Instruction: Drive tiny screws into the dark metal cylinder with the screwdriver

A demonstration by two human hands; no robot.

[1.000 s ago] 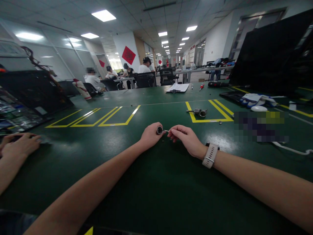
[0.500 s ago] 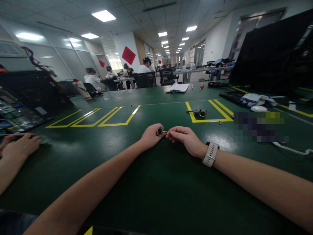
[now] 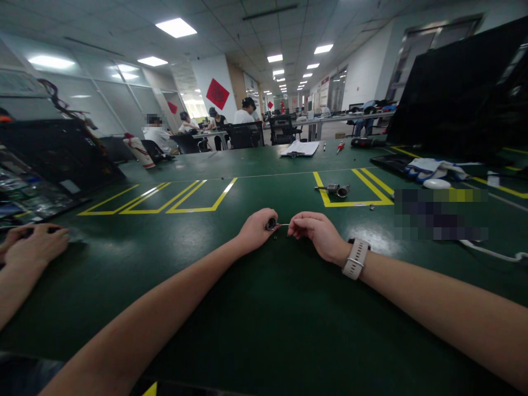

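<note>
My left hand (image 3: 256,230) is closed around a small round metal part (image 3: 271,223), held just above the green table (image 3: 256,319). My right hand (image 3: 317,235), with a pale watch on its wrist, pinches a thin metal rod (image 3: 284,224) whose tip meets the side of the round part. Tiny loose bits lie on the table just under the two hands; I cannot make out what they are.
A similar metal part (image 3: 337,190) lies inside a yellow marked box. Another person's hand (image 3: 35,245) rests at the left edge by a black case (image 3: 58,154). Gloves (image 3: 429,166), a clipboard (image 3: 300,147) and a large black panel (image 3: 457,88) sit farther back.
My right hand has slid a little to the right along the rod, showing more of it. My left hand has turned slightly around the round part.
</note>
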